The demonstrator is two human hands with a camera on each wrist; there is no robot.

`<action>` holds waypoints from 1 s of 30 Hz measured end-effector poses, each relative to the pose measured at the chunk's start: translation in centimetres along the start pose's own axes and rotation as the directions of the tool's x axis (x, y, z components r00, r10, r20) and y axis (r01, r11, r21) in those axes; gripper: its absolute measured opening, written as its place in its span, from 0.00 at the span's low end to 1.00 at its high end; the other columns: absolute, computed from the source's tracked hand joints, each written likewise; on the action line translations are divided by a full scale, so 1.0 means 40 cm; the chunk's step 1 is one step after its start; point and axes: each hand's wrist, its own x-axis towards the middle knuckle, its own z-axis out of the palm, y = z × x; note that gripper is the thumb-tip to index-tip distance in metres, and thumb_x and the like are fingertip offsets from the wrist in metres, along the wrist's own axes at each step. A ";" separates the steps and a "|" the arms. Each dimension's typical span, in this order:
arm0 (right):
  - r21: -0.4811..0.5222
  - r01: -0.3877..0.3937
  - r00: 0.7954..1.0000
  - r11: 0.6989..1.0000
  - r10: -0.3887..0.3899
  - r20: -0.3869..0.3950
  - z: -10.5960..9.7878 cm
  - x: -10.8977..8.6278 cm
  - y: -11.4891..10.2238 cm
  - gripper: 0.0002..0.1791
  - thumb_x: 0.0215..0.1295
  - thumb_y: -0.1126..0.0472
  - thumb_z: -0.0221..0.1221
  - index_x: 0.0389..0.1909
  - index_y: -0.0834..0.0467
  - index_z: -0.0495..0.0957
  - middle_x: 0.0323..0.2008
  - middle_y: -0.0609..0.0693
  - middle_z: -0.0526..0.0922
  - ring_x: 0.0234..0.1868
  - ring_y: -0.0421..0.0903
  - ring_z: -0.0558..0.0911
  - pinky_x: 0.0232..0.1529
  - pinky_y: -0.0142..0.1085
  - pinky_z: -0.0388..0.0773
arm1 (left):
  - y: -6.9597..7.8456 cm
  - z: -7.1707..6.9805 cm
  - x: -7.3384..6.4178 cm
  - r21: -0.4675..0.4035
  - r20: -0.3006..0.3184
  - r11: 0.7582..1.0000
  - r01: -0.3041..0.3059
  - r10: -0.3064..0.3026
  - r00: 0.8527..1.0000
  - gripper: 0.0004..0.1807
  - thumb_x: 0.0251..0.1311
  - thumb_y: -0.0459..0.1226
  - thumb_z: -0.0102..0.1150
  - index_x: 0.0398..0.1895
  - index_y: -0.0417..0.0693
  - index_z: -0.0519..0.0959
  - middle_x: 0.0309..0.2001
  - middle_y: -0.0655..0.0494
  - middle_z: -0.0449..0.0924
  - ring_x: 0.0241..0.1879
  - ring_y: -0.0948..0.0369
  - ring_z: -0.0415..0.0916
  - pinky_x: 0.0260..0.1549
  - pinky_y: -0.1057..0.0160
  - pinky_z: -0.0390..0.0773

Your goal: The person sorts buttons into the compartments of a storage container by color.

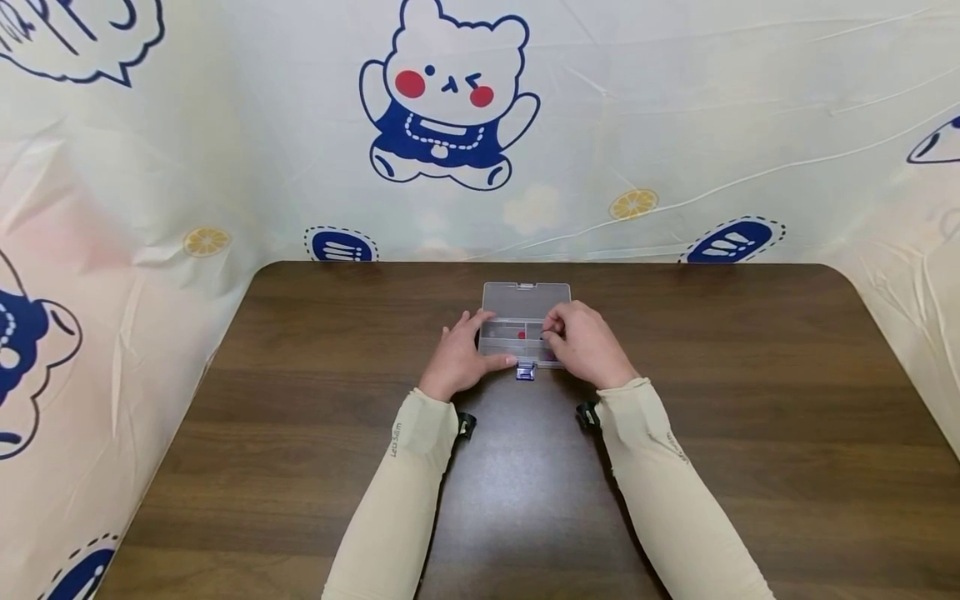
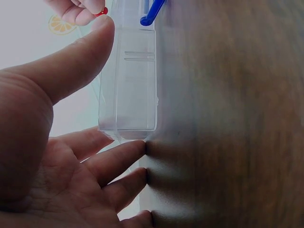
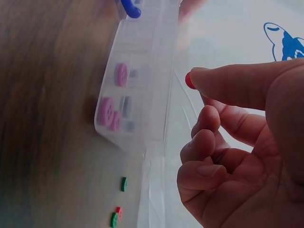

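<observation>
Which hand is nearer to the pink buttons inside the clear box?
Right. The right hand is at the clear box's right end, close to the pink buttons; the left hand is at the opposite end.

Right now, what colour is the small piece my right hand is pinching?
The small piece is red, showing best in the right wrist view.

My head camera is looking forward and down from above the table (image 1: pixel 517 517). Wrist cameras are shooting close, turned sideways, both catching the clear box (image 2: pixel 135 92).
</observation>
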 end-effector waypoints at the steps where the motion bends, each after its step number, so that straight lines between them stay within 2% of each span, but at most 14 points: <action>1: 0.001 -0.001 1.000 1.000 0.001 0.006 0.001 0.001 -0.002 0.02 0.66 0.66 0.62 0.35 0.61 0.80 0.33 0.53 0.75 0.36 0.50 0.74 0.39 0.40 0.72 | 0.000 0.000 0.000 0.001 0.000 1.000 -0.002 0.002 1.000 0.44 0.56 0.51 0.74 0.74 0.53 0.66 0.77 0.48 0.58 0.78 0.50 0.45 0.76 0.45 0.41; 18: 0.006 0.023 1.000 1.000 -0.023 0.015 0.025 0.014 -0.024 0.02 0.66 0.65 0.63 0.37 0.60 0.81 0.35 0.52 0.77 0.38 0.50 0.75 0.41 0.42 0.75 | 0.001 -0.002 0.000 0.016 0.000 1.000 -0.014 0.014 1.000 0.44 0.56 0.51 0.73 0.73 0.52 0.66 0.76 0.48 0.60 0.78 0.50 0.46 0.76 0.45 0.40; 30: 0.007 0.045 0.999 0.999 -0.045 0.014 0.044 0.025 -0.038 0.03 0.67 0.64 0.64 0.33 0.58 0.81 0.33 0.51 0.76 0.36 0.49 0.74 0.38 0.40 0.73 | 0.001 -0.002 0.000 0.023 -0.003 1.000 -0.015 0.015 1.000 0.43 0.56 0.51 0.73 0.73 0.51 0.66 0.76 0.48 0.60 0.78 0.51 0.46 0.76 0.46 0.39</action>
